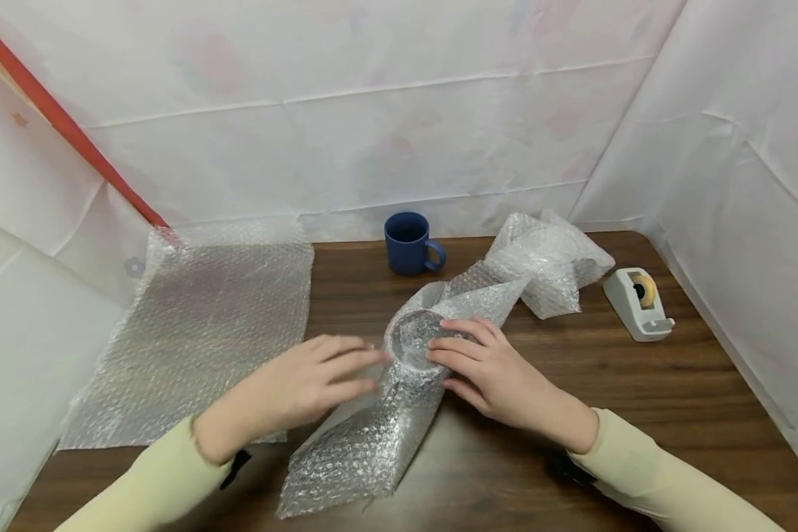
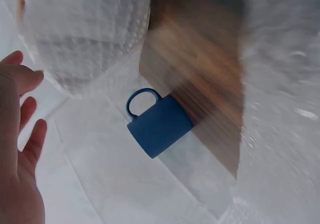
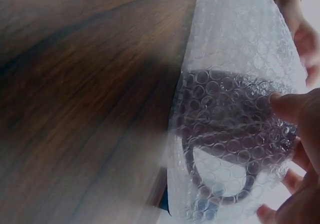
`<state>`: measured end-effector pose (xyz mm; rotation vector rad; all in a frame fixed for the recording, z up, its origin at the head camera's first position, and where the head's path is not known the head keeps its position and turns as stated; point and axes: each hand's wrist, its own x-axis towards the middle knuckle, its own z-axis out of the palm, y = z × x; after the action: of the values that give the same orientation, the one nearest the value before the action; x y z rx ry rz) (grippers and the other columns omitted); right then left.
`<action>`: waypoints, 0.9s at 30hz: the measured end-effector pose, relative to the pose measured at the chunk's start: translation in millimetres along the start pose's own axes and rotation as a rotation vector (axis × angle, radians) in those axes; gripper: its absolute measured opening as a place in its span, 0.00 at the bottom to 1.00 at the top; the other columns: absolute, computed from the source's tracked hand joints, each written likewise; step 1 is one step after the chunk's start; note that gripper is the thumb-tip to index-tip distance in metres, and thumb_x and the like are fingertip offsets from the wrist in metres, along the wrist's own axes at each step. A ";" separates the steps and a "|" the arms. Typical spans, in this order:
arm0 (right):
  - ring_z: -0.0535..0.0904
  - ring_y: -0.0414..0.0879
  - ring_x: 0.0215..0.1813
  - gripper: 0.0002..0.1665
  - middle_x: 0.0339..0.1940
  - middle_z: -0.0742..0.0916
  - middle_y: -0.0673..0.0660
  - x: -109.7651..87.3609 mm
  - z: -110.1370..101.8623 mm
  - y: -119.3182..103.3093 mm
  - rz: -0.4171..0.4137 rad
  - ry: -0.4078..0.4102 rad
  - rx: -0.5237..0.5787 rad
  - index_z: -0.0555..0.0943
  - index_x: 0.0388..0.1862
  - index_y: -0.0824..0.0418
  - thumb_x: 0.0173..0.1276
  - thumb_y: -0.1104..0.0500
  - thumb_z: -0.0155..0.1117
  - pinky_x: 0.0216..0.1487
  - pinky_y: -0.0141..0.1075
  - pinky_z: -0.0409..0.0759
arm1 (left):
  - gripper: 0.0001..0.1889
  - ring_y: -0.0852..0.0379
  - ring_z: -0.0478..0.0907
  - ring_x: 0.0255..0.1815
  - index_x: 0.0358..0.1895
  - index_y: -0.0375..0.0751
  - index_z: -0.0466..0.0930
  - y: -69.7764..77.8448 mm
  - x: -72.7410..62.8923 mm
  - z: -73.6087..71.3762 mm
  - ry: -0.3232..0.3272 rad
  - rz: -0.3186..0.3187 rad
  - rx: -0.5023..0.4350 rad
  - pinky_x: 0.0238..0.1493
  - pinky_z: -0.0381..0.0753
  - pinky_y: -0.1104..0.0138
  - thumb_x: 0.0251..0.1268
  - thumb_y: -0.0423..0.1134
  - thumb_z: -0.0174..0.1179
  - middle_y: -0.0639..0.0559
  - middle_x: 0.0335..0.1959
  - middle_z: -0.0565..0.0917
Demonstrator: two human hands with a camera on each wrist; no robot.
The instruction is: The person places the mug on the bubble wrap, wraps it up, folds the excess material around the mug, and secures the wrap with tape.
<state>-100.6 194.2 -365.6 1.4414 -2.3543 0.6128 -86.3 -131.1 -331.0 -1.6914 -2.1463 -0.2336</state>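
Note:
A dark mug (image 3: pixel 225 136) stands on the table inside a sheet of bubble wrap (image 1: pixel 366 443). Its handle shows through the wrap in the right wrist view, and its round rim faces up in the head view. My right hand (image 1: pixel 499 373) holds the wrapped mug, with fingers over the rim and thumb against the side. My left hand (image 1: pixel 306 377), slightly blurred, is just left of the rim. Its fingers are extended and hold nothing; the left wrist view shows a gap between them and the wrap.
A bare blue mug (image 1: pixel 407 244) stands behind the wrapped one. Crumpled bubble wrap (image 1: pixel 545 258) lies at the back right, beside a white tape dispenser (image 1: pixel 638 304). A flat bubble wrap sheet (image 1: pixel 206 340) covers the table's left. White cloth (image 1: pixel 372 118) hangs around the back and sides.

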 end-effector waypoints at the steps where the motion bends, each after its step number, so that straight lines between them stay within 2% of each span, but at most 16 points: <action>1: 0.64 0.54 0.74 0.23 0.64 0.81 0.52 0.9 0.0 -0.7 0.006 -0.006 0.000 0.80 0.62 0.55 0.70 0.53 0.66 0.67 0.65 0.62 | 0.17 0.46 0.73 0.63 0.52 0.48 0.83 6.2 -4.7 -4.0 -0.016 0.022 0.033 0.61 0.75 0.57 0.63 0.30 0.54 0.44 0.70 0.71; 4: 0.63 0.53 0.74 0.22 0.63 0.81 0.52 2.3 -0.2 -1.6 0.018 -0.021 -0.003 0.80 0.61 0.56 0.69 0.55 0.67 0.66 0.65 0.64 | 0.15 0.45 0.71 0.66 0.47 0.52 0.83 22.1 -19.5 -11.9 -0.081 0.039 0.090 0.56 0.77 0.56 0.61 0.33 0.53 0.43 0.74 0.65; 7: 0.62 0.53 0.75 0.23 0.63 0.81 0.52 1.8 -0.4 -1.3 0.020 -0.026 0.004 0.80 0.62 0.56 0.69 0.56 0.67 0.66 0.65 0.65 | 0.15 0.44 0.66 0.70 0.44 0.56 0.85 32.5 -34.9 -13.4 -0.159 0.003 0.098 0.57 0.77 0.54 0.57 0.34 0.56 0.43 0.77 0.60; 10: 0.61 0.53 0.76 0.25 0.66 0.79 0.52 0.5 0.4 -0.8 0.023 -0.036 0.015 0.78 0.65 0.56 0.69 0.56 0.66 0.66 0.64 0.65 | 0.15 0.42 0.62 0.73 0.43 0.57 0.87 38.0 -48.6 -7.7 -0.188 -0.003 0.112 0.59 0.76 0.51 0.53 0.37 0.59 0.41 0.78 0.59; 12: 0.60 0.53 0.76 0.27 0.68 0.78 0.52 -0.4 1.3 -0.8 0.032 -0.046 0.017 0.77 0.67 0.55 0.70 0.56 0.66 0.67 0.64 0.64 | 0.13 0.41 0.60 0.74 0.40 0.57 0.87 39.6 -54.6 -2.9 -0.182 -0.009 0.104 0.61 0.74 0.50 0.55 0.38 0.58 0.41 0.77 0.59; 14: 0.59 0.53 0.77 0.28 0.70 0.76 0.52 -1.2 1.7 -1.1 0.041 -0.056 0.012 0.75 0.69 0.55 0.70 0.55 0.65 0.68 0.65 0.62 | 0.10 0.40 0.60 0.74 0.36 0.56 0.87 39.8 -58.0 0.6 -0.145 -0.029 0.063 0.66 0.69 0.52 0.60 0.39 0.54 0.40 0.77 0.61; 16: 0.57 0.52 0.78 0.29 0.71 0.75 0.52 -2.0 2.0 -1.7 0.052 -0.066 0.004 0.74 0.70 0.54 0.72 0.53 0.63 0.69 0.66 0.58 | 0.14 0.40 0.61 0.74 0.32 0.55 0.85 39.1 -58.9 2.0 -0.095 -0.070 0.007 0.70 0.62 0.54 0.71 0.40 0.48 0.42 0.76 0.63; 19: 0.56 0.52 0.78 0.28 0.72 0.73 0.51 -2.8 2.2 -3.4 0.065 -0.075 -0.006 0.72 0.72 0.52 0.76 0.48 0.58 0.70 0.68 0.53 | 0.14 0.37 0.64 0.70 0.31 0.52 0.81 34.8 -53.4 2.6 0.037 -0.115 -0.093 0.73 0.56 0.55 0.75 0.42 0.49 0.40 0.72 0.68; 21: 0.55 0.52 0.79 0.28 0.73 0.73 0.51 -2.9 2.1 -4.6 0.070 -0.079 -0.007 0.71 0.73 0.52 0.77 0.46 0.56 0.70 0.69 0.50 | 0.13 0.36 0.66 0.68 0.31 0.50 0.79 32.5 -44.9 2.8 0.130 -0.156 -0.128 0.73 0.56 0.54 0.77 0.44 0.51 0.39 0.69 0.72; 23: 0.55 0.52 0.79 0.29 0.73 0.73 0.51 -2.9 1.8 -5.4 0.072 -0.080 -0.006 0.71 0.73 0.52 0.77 0.45 0.55 0.70 0.69 0.49 | 0.10 0.35 0.67 0.65 0.32 0.49 0.78 30.0 -33.4 4.2 0.228 -0.211 -0.167 0.73 0.58 0.53 0.73 0.46 0.56 0.38 0.65 0.75; 24: 0.55 0.52 0.79 0.29 0.73 0.73 0.51 -3.0 1.8 -5.5 0.072 -0.081 -0.007 0.71 0.73 0.52 0.76 0.46 0.56 0.71 0.69 0.49 | 0.11 0.36 0.68 0.64 0.32 0.48 0.77 29.1 -27.1 5.2 0.275 -0.244 -0.184 0.72 0.59 0.54 0.74 0.47 0.55 0.39 0.63 0.77; 27: 0.54 0.52 0.79 0.30 0.73 0.73 0.51 -2.5 1.7 -5.2 0.067 -0.079 -0.006 0.71 0.73 0.52 0.76 0.46 0.57 0.71 0.68 0.50 | 0.12 0.39 0.70 0.61 0.31 0.47 0.77 26.0 -8.8 8.6 0.372 -0.347 -0.224 0.69 0.62 0.56 0.74 0.47 0.55 0.42 0.59 0.79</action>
<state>-94.9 193.0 -367.3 1.4137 -2.4722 0.5754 -61.4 -129.2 -345.3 -1.2426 -2.1652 -0.8442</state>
